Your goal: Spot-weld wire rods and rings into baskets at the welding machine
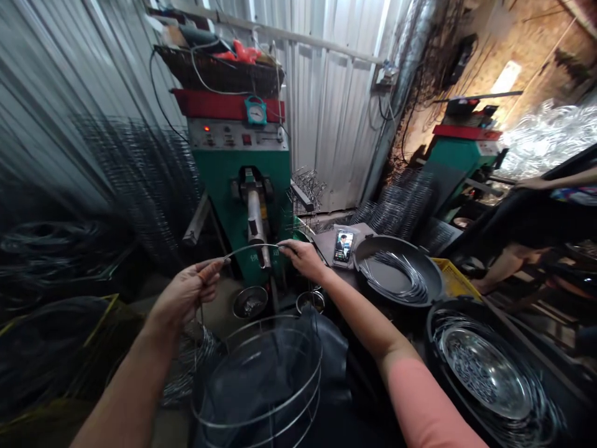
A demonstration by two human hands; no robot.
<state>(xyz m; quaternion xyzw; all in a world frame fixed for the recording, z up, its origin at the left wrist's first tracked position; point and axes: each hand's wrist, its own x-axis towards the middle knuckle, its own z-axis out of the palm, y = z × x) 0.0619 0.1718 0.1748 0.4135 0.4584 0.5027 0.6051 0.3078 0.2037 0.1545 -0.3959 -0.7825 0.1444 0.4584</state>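
My left hand [186, 287] pinches one end of a thin curved metal wire [242, 249]. The other end lies between the fingers of my right hand [304, 257], so the wire arcs from hand to hand. Just behind it is the metal arm [255, 218] of a green machine [214, 177] with a red top. Below my hands, over dark cloth at my lap, sits a round wire frame [320, 358] made of several hoops. Whether the held wire joins that frame, I cannot tell.
Small metal bowls [239, 311] sit below the machine. To the right are a phone [344, 246], a black pan [358, 242] of wire rings and a steel bowl [517, 404] of small metal parts. Wire stacks [149, 180] stand left. Another person's arm [555, 180] shows at far right.
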